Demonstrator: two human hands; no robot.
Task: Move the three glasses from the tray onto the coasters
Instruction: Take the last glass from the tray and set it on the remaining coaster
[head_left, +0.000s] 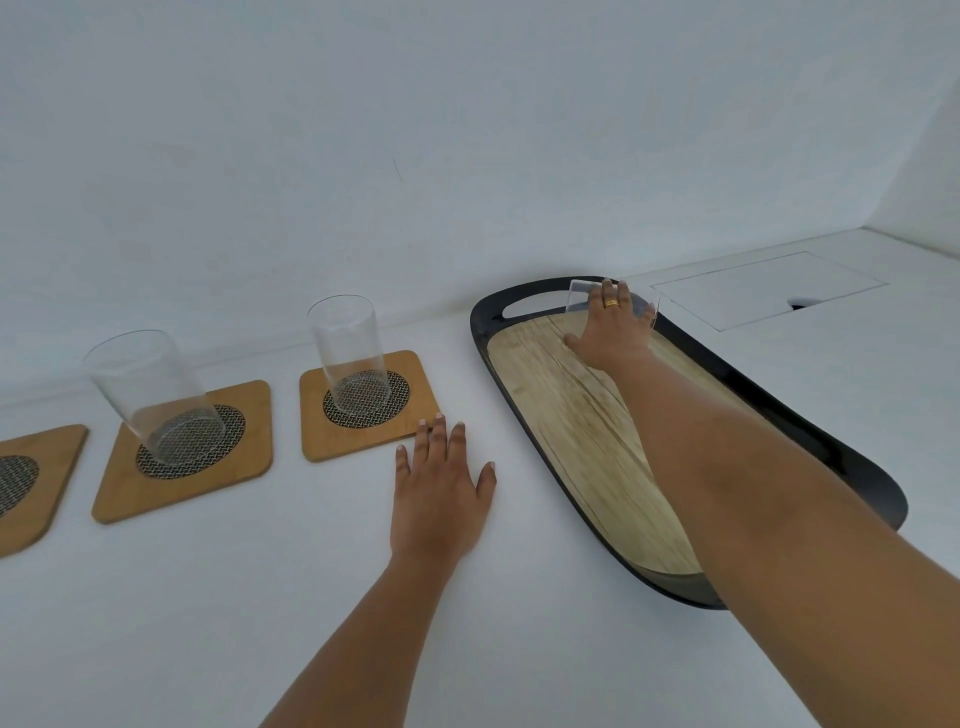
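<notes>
The surface (311, 597) was plain white and ran straight into a white wall (363, 130), with a flush rectangular hatch (769, 288) set into it off to my right. The tray (550, 499) sat angled, black rim, wood-look base, its far handle end close to the wall. My right hand (615, 332) was curled around the last glass (579, 293) up at that far end. My left hand (439, 486) lay flat and spread on the surface, holding nothing, fingertips just touching the nearest coaster (363, 402). That coaster carried a glass (350, 353), and so did the middle coaster (182, 452) with its glass (156, 389). The left coaster (31, 483) was bare, cut off by the frame edge. Lots of open white in front.
</notes>
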